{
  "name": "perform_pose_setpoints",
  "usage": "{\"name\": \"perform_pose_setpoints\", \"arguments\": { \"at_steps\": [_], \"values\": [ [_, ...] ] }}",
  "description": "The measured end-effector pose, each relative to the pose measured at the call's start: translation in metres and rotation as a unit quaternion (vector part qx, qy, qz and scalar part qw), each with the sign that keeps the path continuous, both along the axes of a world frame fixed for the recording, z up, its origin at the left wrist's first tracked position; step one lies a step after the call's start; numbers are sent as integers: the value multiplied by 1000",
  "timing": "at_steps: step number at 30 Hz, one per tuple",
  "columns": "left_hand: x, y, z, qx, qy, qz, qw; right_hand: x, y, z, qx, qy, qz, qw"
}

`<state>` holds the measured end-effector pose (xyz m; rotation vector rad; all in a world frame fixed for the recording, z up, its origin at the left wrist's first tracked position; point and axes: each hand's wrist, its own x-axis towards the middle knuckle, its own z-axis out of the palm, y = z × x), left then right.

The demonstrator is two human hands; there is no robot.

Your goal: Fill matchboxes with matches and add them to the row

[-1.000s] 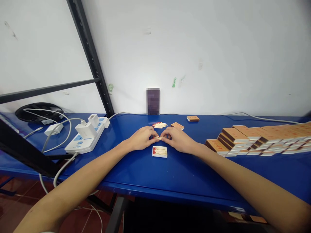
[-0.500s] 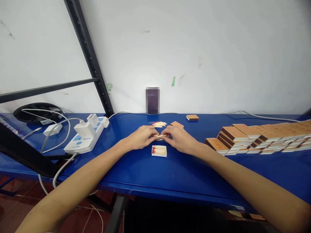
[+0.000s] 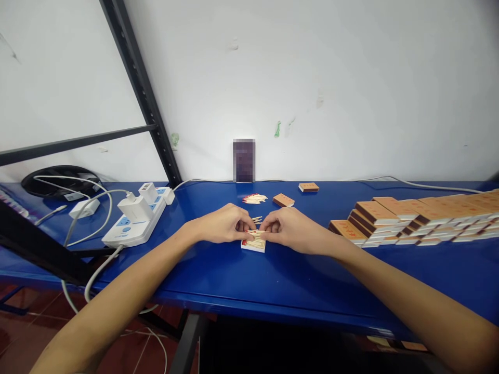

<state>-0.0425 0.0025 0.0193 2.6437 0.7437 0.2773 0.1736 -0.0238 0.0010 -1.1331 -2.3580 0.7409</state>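
Observation:
Between my two hands is a small bundle of matches [image 3: 256,234], just over a white matchbox tray [image 3: 253,248] that has red-headed matches in it. My left hand [image 3: 228,223] is closed on the bundle's left end, and my right hand [image 3: 286,229] pinches its right end. A few loose matches [image 3: 256,220] lie right behind the fingertips. Farther back, a fanned pile of matches [image 3: 254,199] rests on the blue table [image 3: 234,280]. An orange matchbox [image 3: 284,200] lies just beyond my right hand.
Another matchbox [image 3: 308,187] lies near the wall. Stacked matchboxes [image 3: 390,213] fill the right side. At left are a white power strip [image 3: 136,221] with chargers and cables, and a dark metal rack post [image 3: 140,88]. A blurred dark panel [image 3: 244,161] leans on the wall.
Both hands have moved toward me with the match bundle, from behind the tray to over its back part. A few matches left behind on the table now show.

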Motion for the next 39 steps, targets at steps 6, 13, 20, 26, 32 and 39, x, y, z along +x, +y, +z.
{"name": "perform_pose_setpoints", "arguments": {
  "at_steps": [6,13,20,26,32,39],
  "values": [
    [-2,2,-1,-23,-27,4,999,1,-5,8,-25,2,-3,1000],
    [-2,1,0,-39,-36,4,999,1,-7,11,-46,27,14,998],
    [1,-1,0,-59,-54,6,997,0,-4,3,-12,36,18,999],
    [3,-3,-1,-86,-65,18,994,1,-2,2,-22,40,27,999],
    [3,-2,1,-126,-82,13,989,0,-3,2,-25,43,31,998],
    [-8,6,8,-111,-48,35,992,-2,-2,2,-31,36,17,999]
  ]
}}
